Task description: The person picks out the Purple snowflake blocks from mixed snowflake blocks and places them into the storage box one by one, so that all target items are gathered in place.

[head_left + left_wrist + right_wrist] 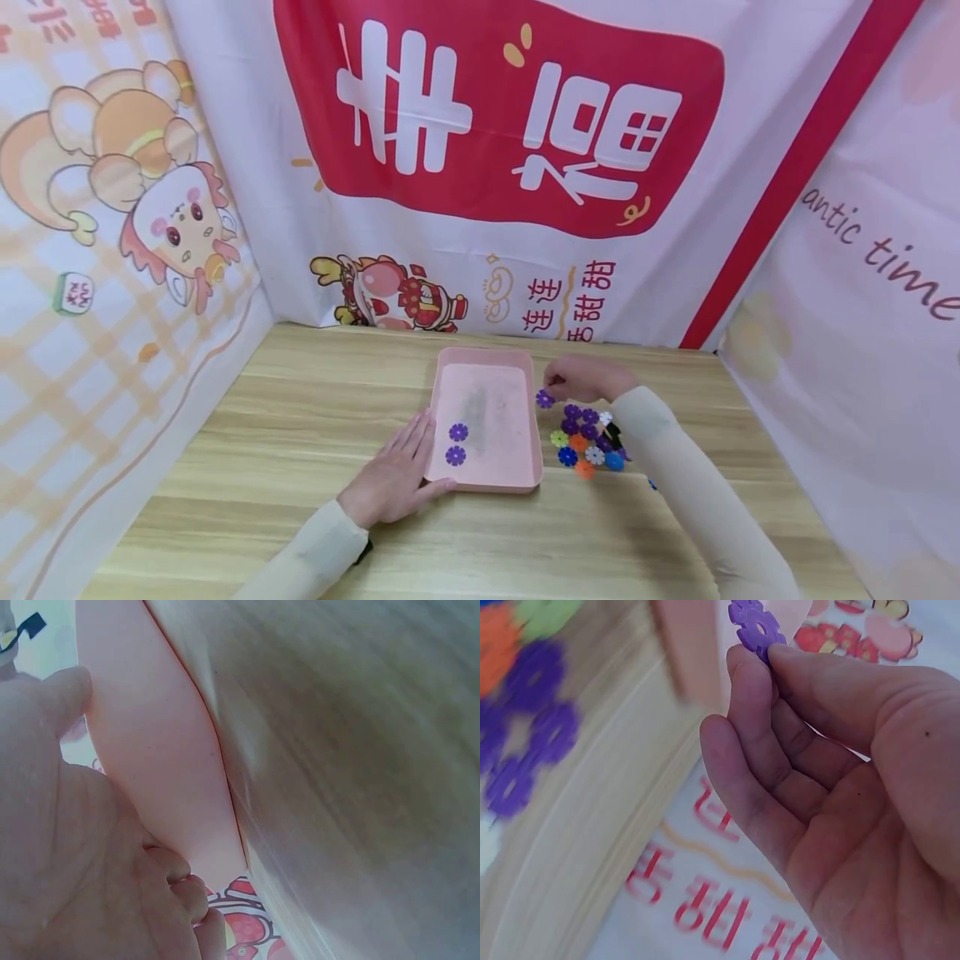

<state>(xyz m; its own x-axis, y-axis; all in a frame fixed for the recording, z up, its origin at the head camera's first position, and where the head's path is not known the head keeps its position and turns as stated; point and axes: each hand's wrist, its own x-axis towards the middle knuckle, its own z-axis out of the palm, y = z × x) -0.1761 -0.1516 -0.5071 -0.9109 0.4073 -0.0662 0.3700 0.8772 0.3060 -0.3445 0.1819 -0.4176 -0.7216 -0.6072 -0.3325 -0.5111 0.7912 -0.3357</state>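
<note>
A pink tray (pixel 487 477) lies on the wooden table with two purple flower-shaped pieces (pixel 457 443) near its left wall. The left hand (pixel 392 483) rests against the tray's left side, fingers extended; in the left wrist view its fingers and thumb touch the pink wall (pixel 161 742). Just beyond the tray's right edge, the right hand (pixel 585 377) pinches a purple piece (pixel 545 399) between thumb and fingertips. The right wrist view shows this purple piece (pixel 759 628) held by the right hand (pixel 832 765), close to the tray wall (pixel 694 652).
Right of the tray is a loose pile of flower-shaped pieces, among them purple (pixel 572 412), orange (pixel 584 470), blue (pixel 567 456) and yellow-green (pixel 559 437) ones. The right forearm passes over the pile's right side. Printed cloth (pixel 465 250) hangs behind the table (pixel 315 400) and at both sides.
</note>
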